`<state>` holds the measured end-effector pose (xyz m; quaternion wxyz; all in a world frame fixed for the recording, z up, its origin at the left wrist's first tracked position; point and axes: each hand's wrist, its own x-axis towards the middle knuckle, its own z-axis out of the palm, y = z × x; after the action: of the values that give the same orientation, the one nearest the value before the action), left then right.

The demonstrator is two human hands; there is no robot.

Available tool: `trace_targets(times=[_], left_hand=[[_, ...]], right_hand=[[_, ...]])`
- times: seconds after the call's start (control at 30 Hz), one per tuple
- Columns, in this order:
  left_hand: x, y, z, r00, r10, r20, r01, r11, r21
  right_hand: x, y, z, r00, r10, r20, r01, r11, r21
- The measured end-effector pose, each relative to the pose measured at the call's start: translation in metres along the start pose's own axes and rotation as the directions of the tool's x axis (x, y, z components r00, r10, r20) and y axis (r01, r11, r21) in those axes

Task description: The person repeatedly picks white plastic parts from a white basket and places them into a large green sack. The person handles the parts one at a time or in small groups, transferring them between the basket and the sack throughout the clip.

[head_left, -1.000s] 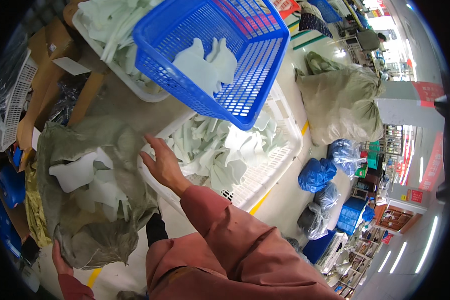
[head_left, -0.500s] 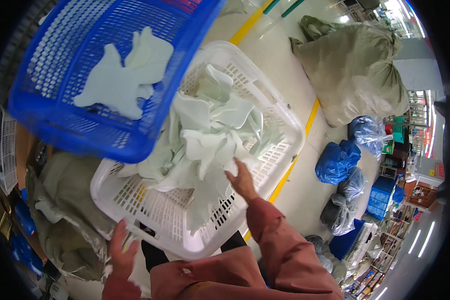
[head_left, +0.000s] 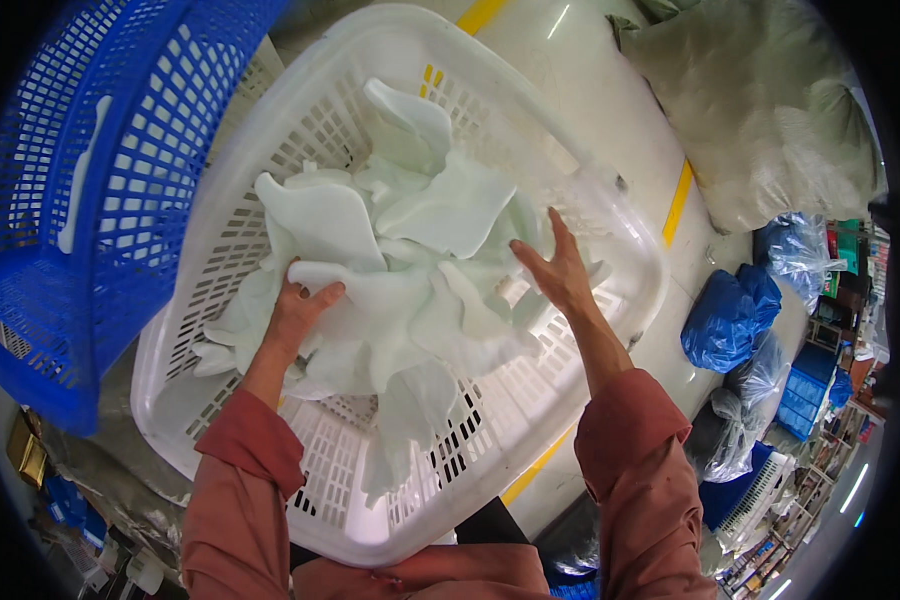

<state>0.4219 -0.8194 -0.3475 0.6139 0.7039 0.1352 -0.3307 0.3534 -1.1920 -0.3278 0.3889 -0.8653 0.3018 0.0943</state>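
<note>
In front of me stands a large white plastic basket point(head_left: 642, 262) with slotted walls, holding a heap of pale, thin, irregularly cut foam-like pieces point(head_left: 460, 205). My left hand point(head_left: 298, 312) is at the left of the heap, its thumb on top of one white foam piece point(head_left: 355, 320) and its fingers at the edge; part of the fingers is hidden. Over the right side of the heap hovers my right hand point(head_left: 560, 268), thumb and fingers spread, with nothing in it.
A blue slotted basket point(head_left: 160, 150) stands tilted at the left, beside the white one. Right of the yellow floor line point(head_left: 678, 205) lies a big grey-green sack point(head_left: 760, 110), with blue plastic bags point(head_left: 722, 318) nearer. More sacking point(head_left: 110, 470) lies at lower left.
The blue basket has shifted left and tilted, and its pale pieces no longer show. My left hand came up from the near rim onto the heap; my right moved right and up. The view is closer.
</note>
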Motion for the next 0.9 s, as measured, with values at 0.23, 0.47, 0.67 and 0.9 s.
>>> trace_targets(times=[0.23, 0.47, 0.67, 0.9], left_hand=[[-0.030, -0.034, 0.018, 0.996, 0.068, 0.054, -0.069, 0.998, 0.004], [-0.109, -0.033, 0.040, 0.973, 0.225, 0.043, -0.227, 0.918, 0.325], [-0.175, -0.028, 0.052, 0.812, 0.469, 0.347, -0.581, 0.590, 0.560], [-0.210, -0.048, 0.058, 0.856, 0.368, 0.364, -0.517, 0.654, 0.553]], right_hand=[[-0.054, 0.000, 0.076, 0.919, -0.025, 0.393, -0.122, 0.930, 0.346], [-0.163, 0.005, 0.111, 0.885, 0.014, 0.466, -0.318, 0.750, 0.580], [-0.221, 0.012, 0.120, 0.843, 0.119, 0.524, -0.506, 0.506, 0.699], [-0.238, -0.023, 0.122, 0.878, -0.002, 0.478, -0.434, 0.418, 0.798]])
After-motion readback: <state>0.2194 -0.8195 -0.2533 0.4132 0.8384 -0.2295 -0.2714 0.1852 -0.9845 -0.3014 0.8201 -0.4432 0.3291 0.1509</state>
